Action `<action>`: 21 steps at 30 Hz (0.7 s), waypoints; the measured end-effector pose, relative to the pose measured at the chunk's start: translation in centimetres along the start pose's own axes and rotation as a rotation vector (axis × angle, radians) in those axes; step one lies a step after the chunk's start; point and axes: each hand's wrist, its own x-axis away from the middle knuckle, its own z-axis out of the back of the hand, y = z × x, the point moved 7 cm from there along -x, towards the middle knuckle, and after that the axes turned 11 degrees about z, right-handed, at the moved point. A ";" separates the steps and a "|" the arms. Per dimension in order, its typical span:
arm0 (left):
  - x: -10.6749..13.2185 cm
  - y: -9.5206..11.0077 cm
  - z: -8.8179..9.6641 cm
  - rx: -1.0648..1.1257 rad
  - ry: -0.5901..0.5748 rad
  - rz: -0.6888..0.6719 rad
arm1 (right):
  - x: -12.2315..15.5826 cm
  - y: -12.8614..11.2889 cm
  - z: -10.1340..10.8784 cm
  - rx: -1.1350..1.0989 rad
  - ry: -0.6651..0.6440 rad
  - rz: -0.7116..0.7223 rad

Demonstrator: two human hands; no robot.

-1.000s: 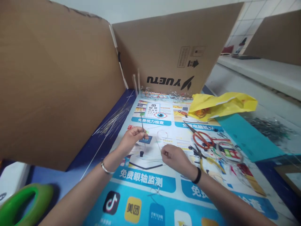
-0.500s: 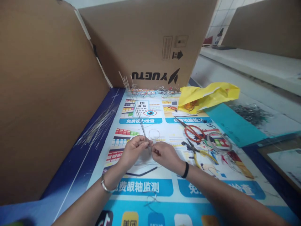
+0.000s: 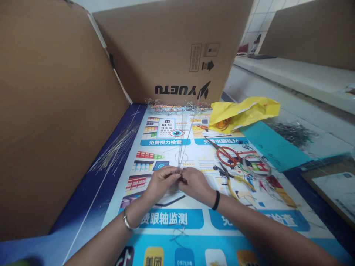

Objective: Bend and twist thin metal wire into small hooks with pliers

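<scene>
Several thin metal wires [image 3: 181, 155] stand up from between my two hands, spreading a little toward their far ends. My left hand [image 3: 163, 181] pinches their lower end between thumb and fingers. Pressed close beside it, my right hand [image 3: 195, 184] has its fingers curled in at the same spot, also closed on the wires. The fingertips hide where the wires meet. On the printed sheet to the right lie yellow-handled pliers [image 3: 231, 179] and red-handled scissors [image 3: 226, 153]. A coil of wire [image 3: 256, 166] is beside them.
A bundle of loose wires [image 3: 116, 147] lies on the left. Cardboard panels [image 3: 166, 48] wall off the back and left. At the right are a yellow bag [image 3: 244, 112], a teal sheet [image 3: 277, 146] and a heap of wire bits [image 3: 290, 133]. A small wire twist [image 3: 179, 232] lies in front.
The wires have swung from leaning left to nearly upright, tipping slightly right. My hands have drawn closer together and moved a little nearer to me.
</scene>
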 end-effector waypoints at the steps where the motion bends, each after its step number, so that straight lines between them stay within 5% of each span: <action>1: 0.0 0.1 -0.1 -0.015 0.002 -0.011 | 0.0 0.0 0.0 0.001 0.004 0.000; 10: 0.3 0.3 1.6 -0.008 0.167 -0.006 | -0.1 -0.5 0.6 -0.109 0.041 0.071; 21: -0.3 -0.4 1.8 -0.112 0.149 0.050 | 0.4 -0.9 0.9 -0.114 0.049 0.120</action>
